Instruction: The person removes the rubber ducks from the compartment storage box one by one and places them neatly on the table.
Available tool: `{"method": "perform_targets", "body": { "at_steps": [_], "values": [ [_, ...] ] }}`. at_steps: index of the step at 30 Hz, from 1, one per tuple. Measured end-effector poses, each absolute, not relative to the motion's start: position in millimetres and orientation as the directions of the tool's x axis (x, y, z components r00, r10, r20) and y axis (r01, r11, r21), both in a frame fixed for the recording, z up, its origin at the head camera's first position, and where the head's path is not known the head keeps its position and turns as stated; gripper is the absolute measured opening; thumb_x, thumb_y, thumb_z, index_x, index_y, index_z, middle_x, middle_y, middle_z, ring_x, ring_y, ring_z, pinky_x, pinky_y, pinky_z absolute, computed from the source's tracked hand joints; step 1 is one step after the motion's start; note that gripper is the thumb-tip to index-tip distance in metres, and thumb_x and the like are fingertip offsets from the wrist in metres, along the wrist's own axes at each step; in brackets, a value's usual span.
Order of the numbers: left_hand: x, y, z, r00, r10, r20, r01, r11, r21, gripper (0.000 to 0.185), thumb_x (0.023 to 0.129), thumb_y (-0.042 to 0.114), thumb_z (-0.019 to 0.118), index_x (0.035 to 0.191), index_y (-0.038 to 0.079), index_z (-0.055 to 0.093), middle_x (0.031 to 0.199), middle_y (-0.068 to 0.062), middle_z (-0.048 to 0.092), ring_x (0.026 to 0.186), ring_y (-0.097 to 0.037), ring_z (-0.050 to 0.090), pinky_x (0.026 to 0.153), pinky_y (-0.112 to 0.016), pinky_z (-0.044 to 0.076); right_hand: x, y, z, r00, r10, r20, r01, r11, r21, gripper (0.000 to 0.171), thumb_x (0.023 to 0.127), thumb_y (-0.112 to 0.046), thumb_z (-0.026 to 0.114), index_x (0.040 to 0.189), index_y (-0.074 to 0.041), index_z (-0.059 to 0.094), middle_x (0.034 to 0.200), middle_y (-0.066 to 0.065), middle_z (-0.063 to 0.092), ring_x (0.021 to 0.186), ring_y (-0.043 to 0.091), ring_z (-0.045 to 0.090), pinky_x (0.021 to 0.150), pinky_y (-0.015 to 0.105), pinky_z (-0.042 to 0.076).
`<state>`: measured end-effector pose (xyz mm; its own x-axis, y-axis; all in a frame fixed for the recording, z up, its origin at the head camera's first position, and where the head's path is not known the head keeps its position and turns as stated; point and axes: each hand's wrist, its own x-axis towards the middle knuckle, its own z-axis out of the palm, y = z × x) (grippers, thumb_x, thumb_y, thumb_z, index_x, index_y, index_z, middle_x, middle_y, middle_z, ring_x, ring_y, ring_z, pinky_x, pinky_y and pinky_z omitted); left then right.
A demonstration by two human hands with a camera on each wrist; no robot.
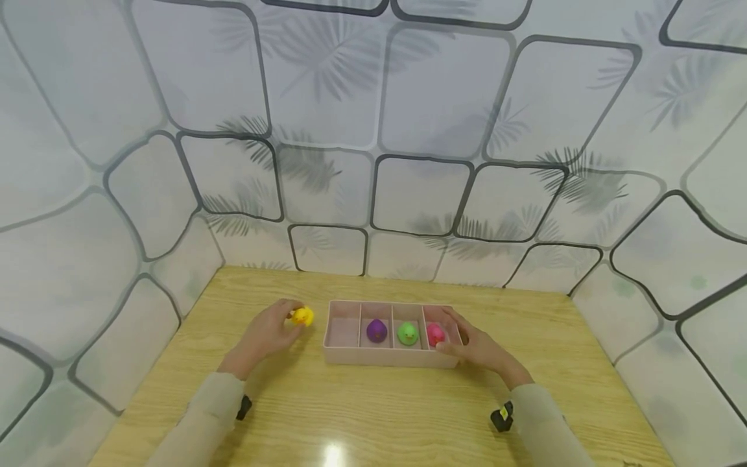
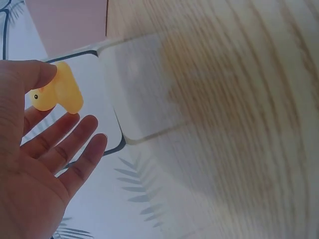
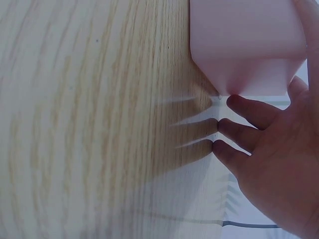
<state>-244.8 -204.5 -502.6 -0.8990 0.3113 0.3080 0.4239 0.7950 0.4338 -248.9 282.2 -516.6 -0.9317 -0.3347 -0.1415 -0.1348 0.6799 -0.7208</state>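
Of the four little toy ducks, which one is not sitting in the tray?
The yellow duck. The left hand pinches it just left of the pink tray, while the purple duck, green duck and pink duck each sit in a compartment.

surface: light wooden table with visible grain (image 1: 373,415) | on it: pale pink plastic tray with four compartments (image 1: 390,356), standing near the middle toward the far edge | also: small yellow toy duck (image 1: 303,316) left of tray, possibly lifted off the wood
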Motion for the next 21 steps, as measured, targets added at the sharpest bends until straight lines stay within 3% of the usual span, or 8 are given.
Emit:
{"method": "perform_targets", "body": {
  "at_steps": [21],
  "values": [
    [-246,-215,-523,-0.904,0.338,0.26,0.422,0.794,0.437,0.034,0.09,0.009,0.077,0.12,-0.004,0.071,0.12,-0.021,0.074,0.112,-0.041,0.07,0.098,-0.057,0.057,-249,282,-517,-0.929,-0.327,-0.172,-0.108,0.684,-0.721,0.095,0.093,-0.058,0.073,0.168,-0.041,0.017,0.176,0.011,0.023,0.157,0.048,0.03,0.121,0.074,0.028]
  ]
}}
